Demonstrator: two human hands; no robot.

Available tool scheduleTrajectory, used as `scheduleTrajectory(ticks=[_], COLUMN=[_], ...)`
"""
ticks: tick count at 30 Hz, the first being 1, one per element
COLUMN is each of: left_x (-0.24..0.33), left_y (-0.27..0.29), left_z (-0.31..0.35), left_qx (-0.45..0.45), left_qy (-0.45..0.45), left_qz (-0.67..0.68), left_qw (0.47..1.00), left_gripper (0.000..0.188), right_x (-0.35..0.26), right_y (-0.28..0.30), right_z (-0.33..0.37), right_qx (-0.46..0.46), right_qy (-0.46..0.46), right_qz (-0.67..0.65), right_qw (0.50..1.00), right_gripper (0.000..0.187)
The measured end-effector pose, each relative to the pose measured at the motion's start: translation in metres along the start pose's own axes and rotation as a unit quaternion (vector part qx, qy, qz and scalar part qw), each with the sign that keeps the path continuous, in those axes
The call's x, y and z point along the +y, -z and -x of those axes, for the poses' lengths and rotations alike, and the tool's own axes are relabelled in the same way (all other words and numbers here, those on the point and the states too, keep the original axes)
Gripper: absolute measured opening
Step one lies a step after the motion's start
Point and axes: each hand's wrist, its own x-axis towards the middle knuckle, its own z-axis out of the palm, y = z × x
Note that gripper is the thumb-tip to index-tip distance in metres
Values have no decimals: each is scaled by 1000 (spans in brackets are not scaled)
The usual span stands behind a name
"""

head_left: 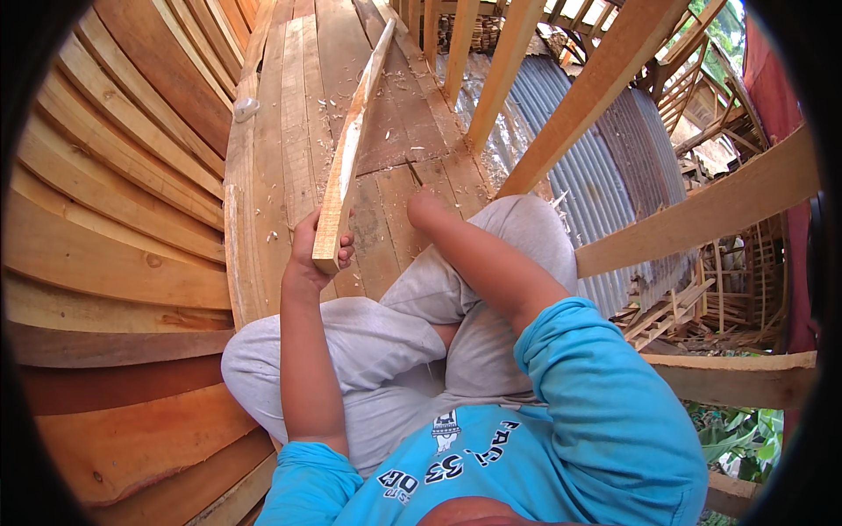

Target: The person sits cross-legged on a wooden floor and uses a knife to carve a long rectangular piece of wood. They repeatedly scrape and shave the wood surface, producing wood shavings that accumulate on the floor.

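My left hand [321,245] is wrapped round the near end of a long squared piece of wood [340,188]. The piece slants up and away from me over the plank floor, and a pale, freshly cut face runs along its length. Farther right, over my crossed legs, my right hand [424,209] looks closed and bent away, its fingers hidden. A thin, dark, blade-like thing [415,173] sticks out just beyond it, too small to name. The right hand is apart from the wood.
Wood shavings [399,85] lie scattered on the plank floor [303,105]. Upright boards [114,188] wall my left side. A small clear plastic thing [246,109] lies by them. On my right stand wooden posts [579,105], with corrugated metal sheets [596,140] beyond and below.
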Motion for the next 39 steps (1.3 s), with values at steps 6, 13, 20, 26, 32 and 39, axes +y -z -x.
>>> scheduleTrajectory(ticks=[6,13,20,26,32,39], left_x=[-2,-3,-3,-4,-5,-4], left_y=[-5,-7,-7,-4,-3,-1], left_z=[-6,-10,-5,-2,-9,-7], left_qx=[-10,-10,-16,-6,-22,-25], left_qy=[2,17,8,5,19,12], left_qz=[-2,7,5,10,4,1], left_qw=[1000,1000,1000,1000,1000,1000], left_gripper=[47,45,45,43,43,45], right_x=[11,4,27,24,31,75], right_y=[3,-7,-18,-9,-8,17], right_z=[-18,-10,-30,-24,-37,-52], right_qx=[-67,204,100,157,90,153], right_qy=[-281,22,-194,-68,-64,-155], right_qz=[156,-98,76,136,4,28], right_qw=[945,974,973,976,994,975], right_gripper=[41,47,71,71,63,60])
